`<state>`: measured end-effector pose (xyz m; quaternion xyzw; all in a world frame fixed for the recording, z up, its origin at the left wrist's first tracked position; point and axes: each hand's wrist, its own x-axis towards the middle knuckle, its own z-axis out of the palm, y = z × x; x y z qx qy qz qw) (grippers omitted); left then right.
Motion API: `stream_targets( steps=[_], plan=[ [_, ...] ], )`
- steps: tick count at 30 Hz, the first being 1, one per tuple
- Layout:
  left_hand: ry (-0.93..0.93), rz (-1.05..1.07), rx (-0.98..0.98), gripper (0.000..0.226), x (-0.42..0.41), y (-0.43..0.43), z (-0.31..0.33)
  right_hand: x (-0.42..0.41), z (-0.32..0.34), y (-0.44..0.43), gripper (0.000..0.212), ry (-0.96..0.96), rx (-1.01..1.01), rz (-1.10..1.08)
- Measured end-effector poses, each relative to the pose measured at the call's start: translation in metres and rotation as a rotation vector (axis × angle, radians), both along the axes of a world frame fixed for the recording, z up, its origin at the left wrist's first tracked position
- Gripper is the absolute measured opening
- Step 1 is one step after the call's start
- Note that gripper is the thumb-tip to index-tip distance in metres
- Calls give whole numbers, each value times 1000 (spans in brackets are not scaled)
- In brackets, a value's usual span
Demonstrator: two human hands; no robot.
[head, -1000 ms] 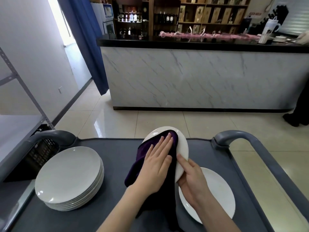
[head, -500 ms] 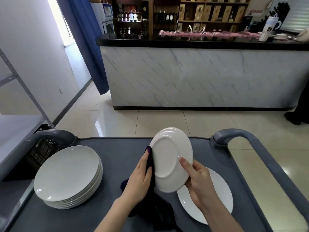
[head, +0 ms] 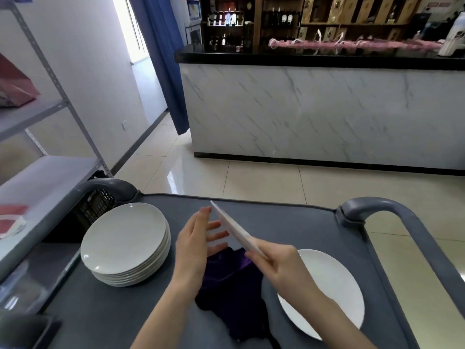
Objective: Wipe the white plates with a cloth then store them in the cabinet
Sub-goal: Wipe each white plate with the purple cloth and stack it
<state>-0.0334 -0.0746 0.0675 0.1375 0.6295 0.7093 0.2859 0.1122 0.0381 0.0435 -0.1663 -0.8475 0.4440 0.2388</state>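
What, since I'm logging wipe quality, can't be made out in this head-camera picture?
Head view:
1. Held plate: edge-on and motion-blurred, so its faces cannot be judged.
2. Left hand: blur hides whether its fingertips touch that plate.
3. Purple cloth: partly behind the left forearm and the right hand.
4. Plate lying on the cart: near side covered by the right forearm.
5. Shelving: cut off by the left edge.

No text legible anywhere. Red sign (head: 433, 5) top right — lettering blurred. Bottles (head: 281, 18) and boxes (head: 339, 8) on back shelves — labels too small. Cup (head: 454, 39) on worktop (head: 302, 59): dark mark, unreadable.
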Motion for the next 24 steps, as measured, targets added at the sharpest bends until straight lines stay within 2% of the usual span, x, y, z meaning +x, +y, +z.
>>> stream_targets(
  steps=[4, 5, 7, 9, 12, 14, 18, 21, 24],
  plan=[
    [-119, 140, -11, 41, 0, -17, 1, -15, -8, -12, 44, 51, 604, 82],
    [-135, 178, -7, 36, -1, -21, -1, -19, -8, -14, 46, 60, 668, 92],
    [-155, 242, -3, 32, -3, -33, -7, -27, -8, -18, 45, 47, 664, 143],
    [-168, 298, -6, 30, -8, -47, -12, -34, -8, -22, 47, -35, 528, 223],
    [-154, 363, -27, 32, -20, -69, -19, -43, -10, -19, 57, -198, 136, 359],
    [-130, 415, -50, 35, -32, -83, -22, -52, -12, -17, 52, -160, -17, 259],
    [-138, 475, -37, 34, -65, -109, -28, -84, -22, -25, 40, -117, -71, -106],
    [-139, 477, -23, 34, -91, -123, -35, -117, -28, -35, 38, -179, -296, -132],
    [-118, 464, -40, 37, -125, -139, -44, -151, -37, -53, 32, -146, -477, -162]
  ],
)
